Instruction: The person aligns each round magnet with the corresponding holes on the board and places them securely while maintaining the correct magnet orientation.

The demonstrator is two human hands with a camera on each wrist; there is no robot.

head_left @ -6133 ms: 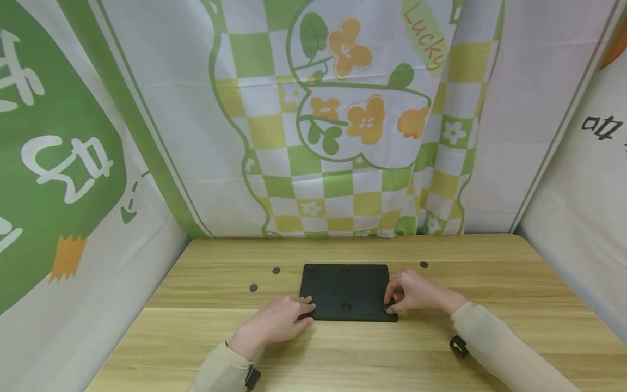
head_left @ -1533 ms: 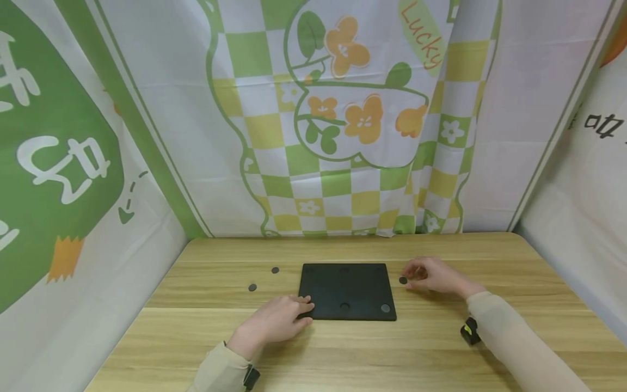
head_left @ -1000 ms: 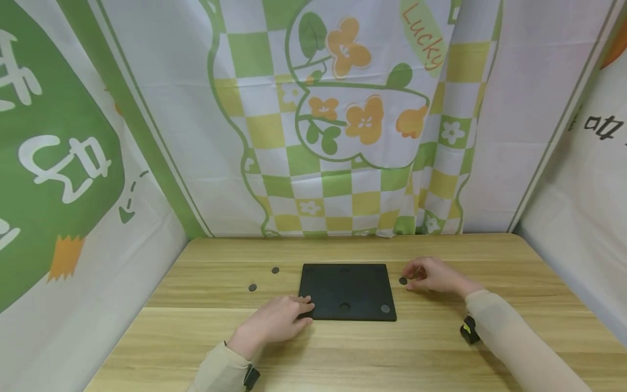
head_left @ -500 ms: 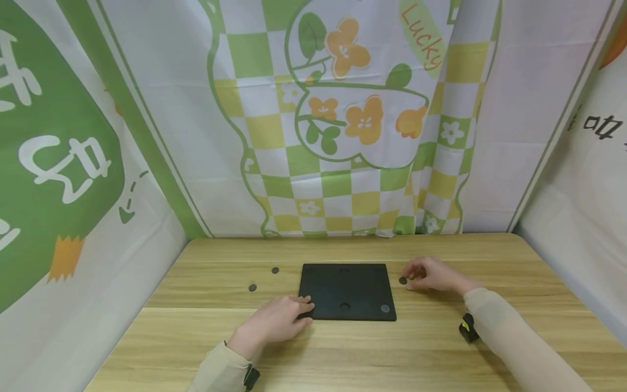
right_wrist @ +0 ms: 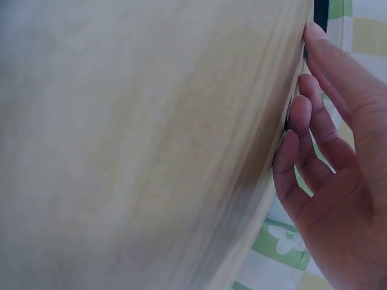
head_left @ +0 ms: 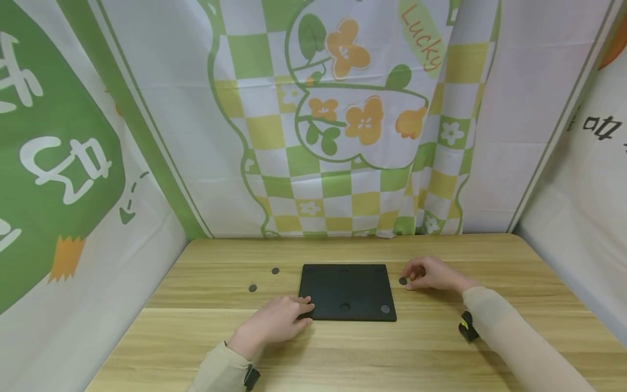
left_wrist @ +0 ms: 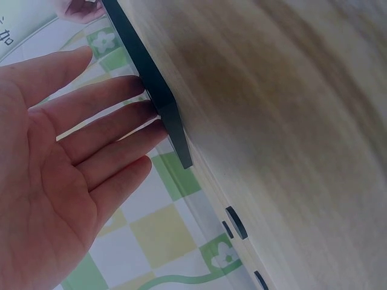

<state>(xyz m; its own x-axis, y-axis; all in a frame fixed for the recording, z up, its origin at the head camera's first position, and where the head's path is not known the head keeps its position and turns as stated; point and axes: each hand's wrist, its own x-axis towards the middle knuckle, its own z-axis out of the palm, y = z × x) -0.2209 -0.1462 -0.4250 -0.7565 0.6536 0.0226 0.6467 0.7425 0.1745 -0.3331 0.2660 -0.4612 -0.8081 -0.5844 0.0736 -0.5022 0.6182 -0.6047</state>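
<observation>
Black plate [head_left: 346,291] lies flat near the centre of the desk [head_left: 441,348], its long edges parallel to the desk's front edge. Bare wood surrounds it on all sides, with the widest open room toward the right edge and the front. Two small black discs [head_left: 252,287] sit on the wood left of the plate, toward the back-left corner, well apart from both hands.

Left hand [head_left: 271,323]: grip is flat, fingers straight, fingertips [left_wrist: 158,121] resting on the plate's front-left corner; it holds nothing.

Right hand [head_left: 431,274]: fingers curled, tips down on the desk just beside the plate's right edge, touching a third black disc [head_left: 403,281] lying on the wood between hand and plate. Whether the grip has closed on the disc cannot be told; the right wrist view shows only fingertips [right_wrist: 299,115] against the desk.

Compared with half a second ago: plate, discs and both hands sit in the same places; no visible shift.
</observation>
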